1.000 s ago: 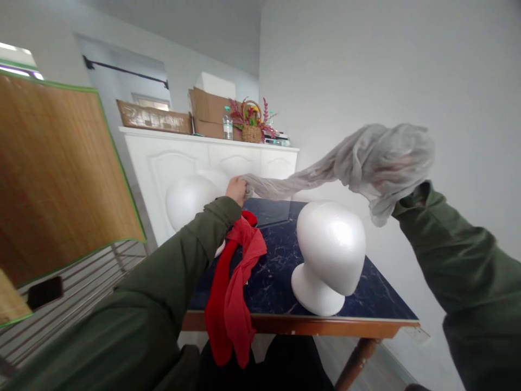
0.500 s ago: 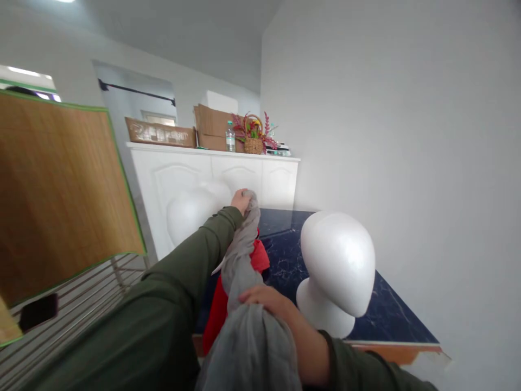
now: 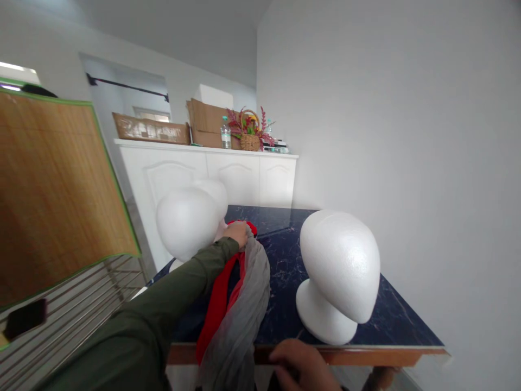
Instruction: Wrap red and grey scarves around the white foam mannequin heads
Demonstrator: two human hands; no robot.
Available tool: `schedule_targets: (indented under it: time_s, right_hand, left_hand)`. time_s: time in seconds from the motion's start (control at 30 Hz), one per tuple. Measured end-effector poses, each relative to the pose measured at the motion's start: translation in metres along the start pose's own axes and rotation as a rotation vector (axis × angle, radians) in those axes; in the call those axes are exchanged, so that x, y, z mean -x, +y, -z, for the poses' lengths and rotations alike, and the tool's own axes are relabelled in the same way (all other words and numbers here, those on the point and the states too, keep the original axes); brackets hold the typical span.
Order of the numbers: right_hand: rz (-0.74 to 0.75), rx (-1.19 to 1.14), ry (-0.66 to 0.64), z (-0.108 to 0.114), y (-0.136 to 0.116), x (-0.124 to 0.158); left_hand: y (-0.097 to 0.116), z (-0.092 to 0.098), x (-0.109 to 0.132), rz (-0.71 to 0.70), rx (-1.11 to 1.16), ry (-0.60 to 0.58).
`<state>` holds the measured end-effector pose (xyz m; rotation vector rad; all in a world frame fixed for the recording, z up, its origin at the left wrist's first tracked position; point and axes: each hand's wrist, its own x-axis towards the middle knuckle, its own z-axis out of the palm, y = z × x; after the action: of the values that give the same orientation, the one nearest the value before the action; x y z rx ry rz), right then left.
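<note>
The left hand [image 3: 237,233] rests on the far end of a grey scarf [image 3: 244,304], its fingers bunched around the gathered cloth and pinning it to the dark blue table [image 3: 391,320]; the right hand [image 3: 303,369] sits low at the near edge of the table, fingers curled downward by the hanging end of the scarf, though I cannot tell whether they actually pinch the cloth or only brush it. The scarf lies lengthwise from the left hand toward the person, partly over a red scarf [image 3: 215,304], and both spill over the near table edge; the two overlap, so a careless pull would likely drag both. The grey cloth looks thin, light and limp, with no stiffness to hold a shape; it should slide easily on the smooth tabletop; it is best taken at a gathered end, where the folds give the fingers some bulk. A white foam head [image 3: 340,271] stands just right of the scarves, clear of them; a second foam head [image 3: 185,220] stands behind the left hand, close to it; both probably tip at a nudge. A white cabinet [image 3: 203,168] with boxes and a flower basket [image 3: 249,140] stands well behind; a bamboo mat [image 3: 57,190] hangs to the left.
</note>
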<state>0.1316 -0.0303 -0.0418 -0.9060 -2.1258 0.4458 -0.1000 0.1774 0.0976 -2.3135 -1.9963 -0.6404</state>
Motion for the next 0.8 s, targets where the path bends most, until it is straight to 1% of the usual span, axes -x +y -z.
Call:
schedule_targets:
  time_s: [0.07,0.1,0.13,0.17,0.2,0.23,0.27,0.33,0.4,0.47,0.5,0.57,0.67,0.73,0.8]
  right_hand:
    - [-0.185,0.133,0.390,0.021,0.024,0.030]
    - [-0.242,0.198,0.597,0.033,0.037,0.043]
    - [-0.269,0.248,0.772,0.044,0.050,0.053]
    - [-0.299,0.288,0.901,0.055,0.063,0.059]
    - [-0.335,0.289,0.966,0.065,0.075,0.061]
    - [-0.352,0.260,0.987,0.075,0.084,0.060]
    - [-0.357,0.215,0.964,0.083,0.092,0.055]
    - [-0.334,0.132,0.822,0.096,0.102,0.038]
    - [-0.288,0.112,0.640,0.103,0.108,0.022]
    - [-0.255,0.112,0.523,0.102,0.112,0.011]
    - [-0.258,0.100,0.494,0.099,0.114,0.008]
    - [-0.316,0.047,0.465,0.091,0.118,0.006]
    - [-0.420,-0.012,0.451,0.082,0.121,0.006]
    - [-0.417,0.010,0.461,0.081,0.116,0.002]
    - [-0.358,0.076,0.437,0.083,0.104,-0.008]
  left_hand:
    - [0.013,-0.008,0.023,-0.056,0.016,0.000]
    - [0.021,-0.013,0.039,-0.097,0.038,-0.004]
    - [0.031,-0.018,0.057,-0.141,0.067,-0.013]
    - [0.041,-0.023,0.077,-0.193,0.108,-0.025]
    - [0.051,-0.029,0.095,-0.258,0.173,-0.040]
    - [0.061,-0.033,0.112,-0.307,0.230,-0.062]
    - [0.071,-0.038,0.127,-0.344,0.290,-0.087]
    - [0.087,-0.047,0.145,-0.365,0.395,-0.150]
    - [0.101,-0.056,0.152,-0.352,0.502,-0.202]
    - [0.112,-0.066,0.150,-0.360,0.631,-0.221]
    - [0.117,-0.070,0.148,-0.380,0.706,-0.219]
    - [0.126,-0.077,0.144,-0.430,0.848,-0.195]
    - [0.137,-0.082,0.142,-0.453,0.959,-0.134]
    - [0.141,-0.079,0.144,-0.432,0.965,-0.103]
    - [0.141,-0.071,0.148,-0.414,0.955,-0.069]
